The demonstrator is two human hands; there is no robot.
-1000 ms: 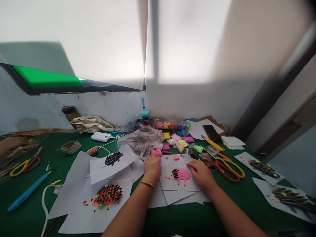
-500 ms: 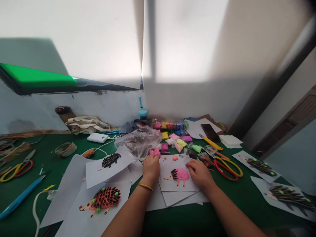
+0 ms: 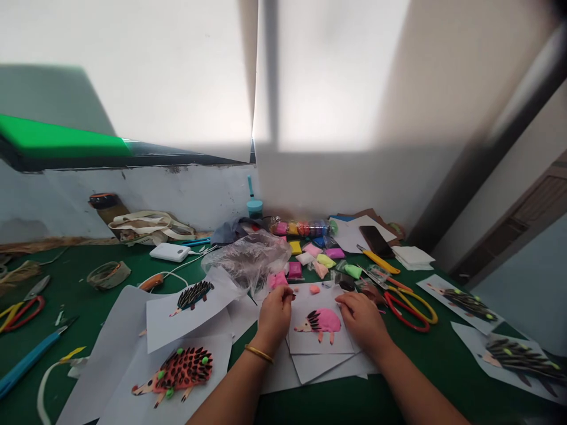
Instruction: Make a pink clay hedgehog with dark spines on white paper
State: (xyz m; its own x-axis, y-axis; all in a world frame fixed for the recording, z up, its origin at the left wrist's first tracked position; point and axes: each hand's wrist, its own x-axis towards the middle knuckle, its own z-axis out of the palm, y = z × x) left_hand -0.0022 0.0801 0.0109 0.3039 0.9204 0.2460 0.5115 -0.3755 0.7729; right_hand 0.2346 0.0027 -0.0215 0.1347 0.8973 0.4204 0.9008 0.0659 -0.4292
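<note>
A pink clay hedgehog (image 3: 328, 320) with a few black spines lies on a white sheet (image 3: 305, 344) between my hands. My left hand (image 3: 274, 316), with a gold bangle at the wrist, is at the sheet's upper left corner. Its thumb and fingertips are pinched together; a small dark bit shows at the tips, too small to name. At the sheet's right edge, my right hand (image 3: 364, 317) has its fingers bent together, and whatever they hold is hidden. Just beyond my left fingers sits a lump of pink clay (image 3: 277, 280). A small orange clay piece (image 3: 314, 289) rests near the sheet's top.
Clay packets (image 3: 325, 260) and a crumpled plastic bag (image 3: 248, 257) lie behind the sheet. Red-and-yellow scissors (image 3: 410, 310), a yellow cutter (image 3: 378, 260) and a phone (image 3: 375, 241) are at the right. Finished hedgehog sheets, including a red one (image 3: 181, 370), lie on both sides.
My left hand has drawn back from the pink clay lump toward the sheet, its fingertips now pinched over the corner. My right hand stays by the right edge. The view has shifted slightly.
</note>
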